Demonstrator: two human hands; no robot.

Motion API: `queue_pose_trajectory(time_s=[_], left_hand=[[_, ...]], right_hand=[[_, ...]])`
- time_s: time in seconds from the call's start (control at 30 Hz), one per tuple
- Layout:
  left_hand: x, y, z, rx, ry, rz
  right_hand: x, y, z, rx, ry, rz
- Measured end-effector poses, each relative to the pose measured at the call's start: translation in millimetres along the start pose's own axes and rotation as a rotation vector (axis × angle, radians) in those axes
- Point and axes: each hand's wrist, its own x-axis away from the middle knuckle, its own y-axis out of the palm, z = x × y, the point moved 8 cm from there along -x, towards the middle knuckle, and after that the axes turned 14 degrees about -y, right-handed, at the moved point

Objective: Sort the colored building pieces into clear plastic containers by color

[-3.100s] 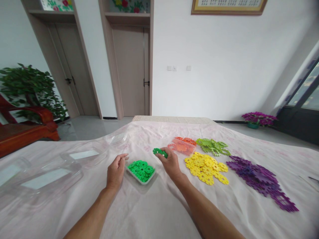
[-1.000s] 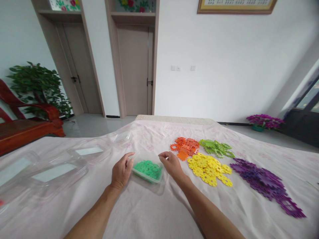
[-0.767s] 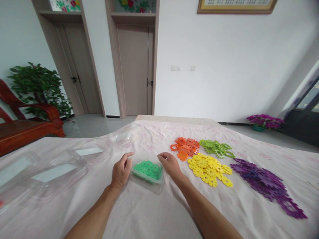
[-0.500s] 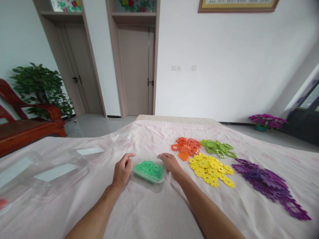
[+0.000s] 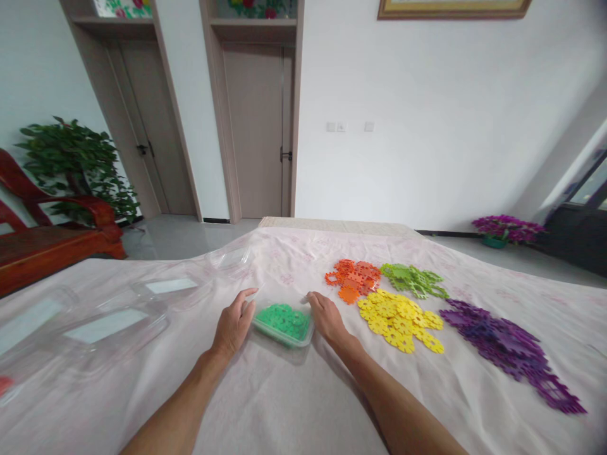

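Observation:
A clear plastic box [image 5: 279, 339] sits on the cloth in front of me, with green snowflake-shaped plastic pieces [image 5: 283, 321] inside it. At its left side is my left hand [image 5: 234, 322], thumb and index finger apart, the fingers reaching past the box's far left corner. My right hand [image 5: 327, 316] lies along the right edge, its fingers stretched forward near the far right corner. Neither hand wraps around the box; whether the fingertips still touch its rim is hard to tell.
To the right lie piles of orange pieces [image 5: 353, 279], light green pieces [image 5: 413, 280], yellow pieces [image 5: 401, 319] and purple pieces [image 5: 509, 351]. Several clear plastic containers [image 5: 107, 325] with white labels stand at the left on the pale tablecloth [image 5: 284, 417]. A red wooden chair [image 5: 61, 230] is beyond.
Both hands have loosened slightly and drawn a little outward from the box. The left fingers are straighter and further apart. The box has hardly moved.

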Motion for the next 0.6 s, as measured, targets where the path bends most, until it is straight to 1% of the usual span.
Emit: queue_pose_trajectory(time_s=[0.07, 0.17, 0.4, 0.5, 0.6], left_hand=[[0.9, 0.3, 2.8, -0.015, 0.02, -0.016], [1.8, -0.1, 4.6, -0.026, 0.029, -0.017], [4.3, -2.6, 1.8, -0.105, 0.003, 0.061], [3.4, -2.8, -0.2, -0.11, -0.009, 0.081], [1.8, -2.9, -1.8, -0.11, -0.015, 0.092]], right_hand=[[2.6, -0.3, 0.0, 0.069, 0.037, -0.034], [4.9, 0.0, -2.1, 0.076, 0.051, -0.043], [7.9, 1.3, -8.6, 0.022, 0.032, 0.089], [7.5, 1.5, -11.2, -0.022, 0.016, 0.11], [7.3, 0.4, -9.7, -0.048, 0.022, 0.097]])
